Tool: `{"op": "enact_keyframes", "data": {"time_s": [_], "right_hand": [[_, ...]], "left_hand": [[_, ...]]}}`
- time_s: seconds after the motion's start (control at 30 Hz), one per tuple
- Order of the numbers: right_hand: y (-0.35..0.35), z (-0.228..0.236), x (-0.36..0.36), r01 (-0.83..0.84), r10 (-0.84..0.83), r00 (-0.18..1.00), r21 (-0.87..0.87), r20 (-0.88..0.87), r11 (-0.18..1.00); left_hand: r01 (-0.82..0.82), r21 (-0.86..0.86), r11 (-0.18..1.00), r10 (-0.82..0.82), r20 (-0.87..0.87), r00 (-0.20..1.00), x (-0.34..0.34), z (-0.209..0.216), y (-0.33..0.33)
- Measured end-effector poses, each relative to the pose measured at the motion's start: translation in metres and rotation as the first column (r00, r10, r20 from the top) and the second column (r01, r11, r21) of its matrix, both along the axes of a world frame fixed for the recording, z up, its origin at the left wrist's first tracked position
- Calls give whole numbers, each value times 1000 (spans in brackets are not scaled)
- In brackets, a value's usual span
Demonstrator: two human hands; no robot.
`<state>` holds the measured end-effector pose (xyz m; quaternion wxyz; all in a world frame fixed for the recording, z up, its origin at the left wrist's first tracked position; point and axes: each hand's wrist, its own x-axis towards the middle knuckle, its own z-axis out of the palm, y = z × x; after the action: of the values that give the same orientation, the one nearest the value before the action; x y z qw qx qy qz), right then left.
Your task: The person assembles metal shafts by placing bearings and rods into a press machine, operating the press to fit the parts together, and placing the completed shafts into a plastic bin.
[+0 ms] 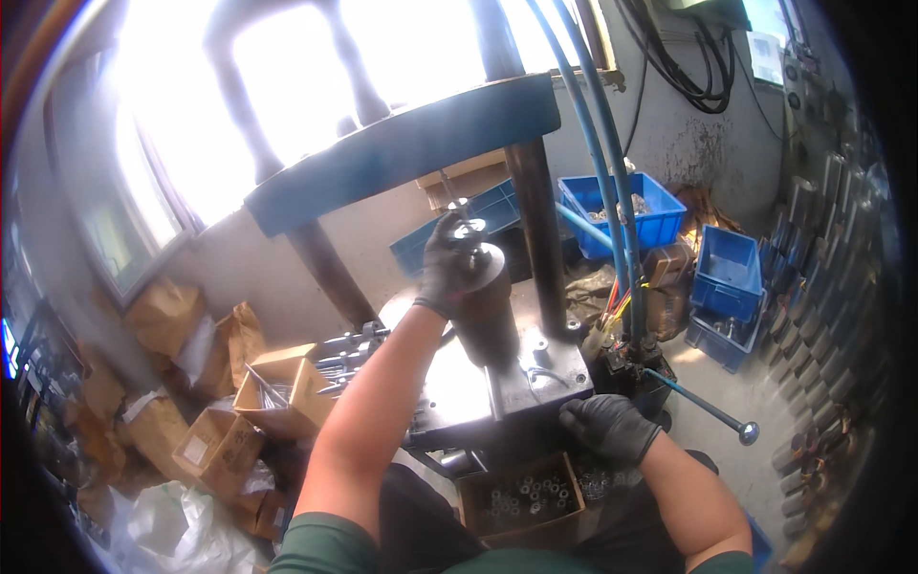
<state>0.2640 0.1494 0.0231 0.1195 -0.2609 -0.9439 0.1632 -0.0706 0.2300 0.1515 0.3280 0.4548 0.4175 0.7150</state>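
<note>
A thick dark metal cylinder [486, 320] stands upright on the metal bed [445, 397] of a blue-framed press. At its top, my left hand [446, 266] in a dark glove has its fingers closed round a shiny round metal part [469, 230]. Just above that part hangs a thin metal rod [447, 184] below the blue crossbeam [406, 143]. My right hand [612, 428], also gloved, is by the bed's front right corner with its fingers curled; whatever may be inside them is hidden. A thin curved piece [545, 373] lies on the bed beside the cylinder.
Under the bed's front edge sits a box [574, 474] with metal rings. To the right are a lever bar [703, 407], blue hoses [612, 191], blue bins [729, 258] and stacked metal rods [813, 364]. Cardboard boxes [215, 445] crowd the left side.
</note>
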Motion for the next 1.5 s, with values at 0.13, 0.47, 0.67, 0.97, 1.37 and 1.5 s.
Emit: {"op": "enact_keyframes", "data": {"time_s": [0.13,0.47,0.67,0.97,1.37,1.5], "right_hand": [[-16,11,-2,-78,74,997,-118,-39,990],[-47,51,26,-169,172,985,176,-3,970],[-72,145,88,-6,-4,1000,353,28,936],[-48,134,161,157,-203,918,157,342,975],[-84,70,183,255,-248,942,0,226,967],[-102,60,190,241,-247,947,57,206,969]], "left_hand": [[-85,137,987,122,-288,950,-27,-15,15],[-43,-24,999,41,-65,997,6,8,0],[-148,25,989,150,-156,976,-11,-2,8],[-103,-36,994,98,-127,987,3,4,9],[-343,57,938,326,-484,812,-4,2,5],[-291,-7,957,262,-420,869,0,4,10]]}}
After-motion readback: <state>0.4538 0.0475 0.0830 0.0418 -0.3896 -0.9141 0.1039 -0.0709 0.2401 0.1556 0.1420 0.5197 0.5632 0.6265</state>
